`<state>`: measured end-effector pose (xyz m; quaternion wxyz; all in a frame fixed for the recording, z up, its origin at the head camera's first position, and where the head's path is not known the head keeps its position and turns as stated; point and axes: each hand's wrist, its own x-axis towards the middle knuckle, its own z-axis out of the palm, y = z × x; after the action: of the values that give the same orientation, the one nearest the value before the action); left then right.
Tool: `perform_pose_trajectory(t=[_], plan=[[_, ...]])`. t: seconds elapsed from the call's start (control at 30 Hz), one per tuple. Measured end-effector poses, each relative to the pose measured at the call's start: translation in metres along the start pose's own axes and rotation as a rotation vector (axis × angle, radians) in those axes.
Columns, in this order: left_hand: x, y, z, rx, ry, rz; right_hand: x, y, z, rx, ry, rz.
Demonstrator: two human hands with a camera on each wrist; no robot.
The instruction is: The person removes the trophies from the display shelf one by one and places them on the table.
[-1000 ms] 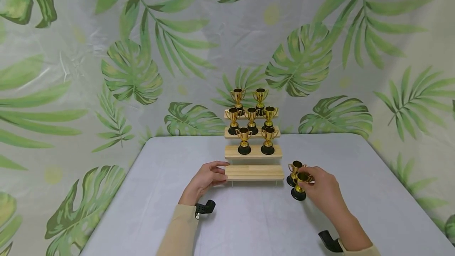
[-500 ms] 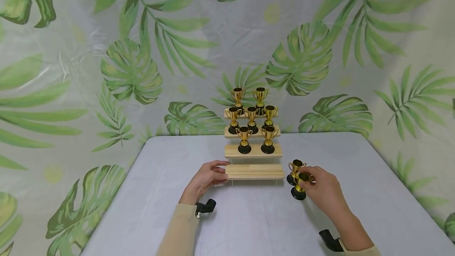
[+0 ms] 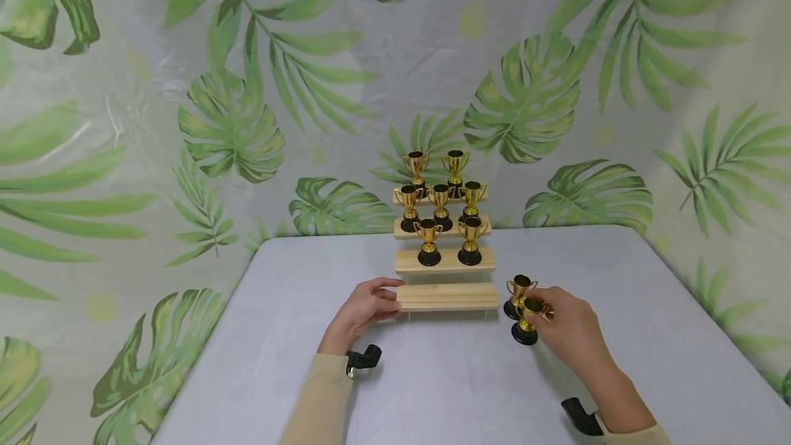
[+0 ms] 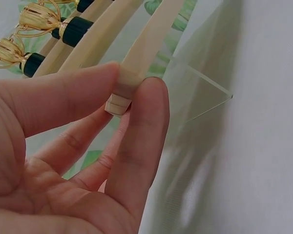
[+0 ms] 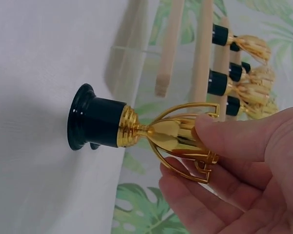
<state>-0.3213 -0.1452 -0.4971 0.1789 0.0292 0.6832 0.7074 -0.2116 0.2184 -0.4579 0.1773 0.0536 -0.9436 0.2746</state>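
Note:
My left hand (image 3: 364, 309) pinches the left end of the lowest wooden shelf (image 3: 448, 297) of a stepped stand. In the left wrist view, thumb and a finger clasp the shelf end (image 4: 119, 102). At the stand's right, my right hand (image 3: 571, 325) holds a small gold trophy (image 3: 525, 332) by its cup. The right wrist view shows thumb and fingers on the cup of this trophy (image 5: 166, 136), whose black base appears at or near the tabletop; contact is hard to tell. Just behind it stands a second gold trophy (image 3: 522, 283), partly hidden.
Several gold trophies with black bases, among them a front one (image 3: 428, 242), stand on the upper three shelves. Thin clear supports hold up the stand. A white cloth covers the table (image 3: 445, 383). Behind it hangs a leaf-patterned curtain (image 3: 346, 88).
The head view has shifted slightly, so everything sits a little further right. Both hands keep their holds, and the trophies stay in place relative to the stand.

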Motion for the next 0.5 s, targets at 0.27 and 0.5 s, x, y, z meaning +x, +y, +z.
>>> perform_pose_trajectory(t=[0.27,0.5], plan=[[0.0039,0.0043,0.0006,-0.011,0.008,-0.008,0.0009,0.0017,-0.0028,-0.003,0.019,-0.008],[0.0004,0.0014,-0.0004,-0.012,0.002,-0.022,-0.0029,0.0031,-0.0072,-0.021,-0.027,-0.018]])
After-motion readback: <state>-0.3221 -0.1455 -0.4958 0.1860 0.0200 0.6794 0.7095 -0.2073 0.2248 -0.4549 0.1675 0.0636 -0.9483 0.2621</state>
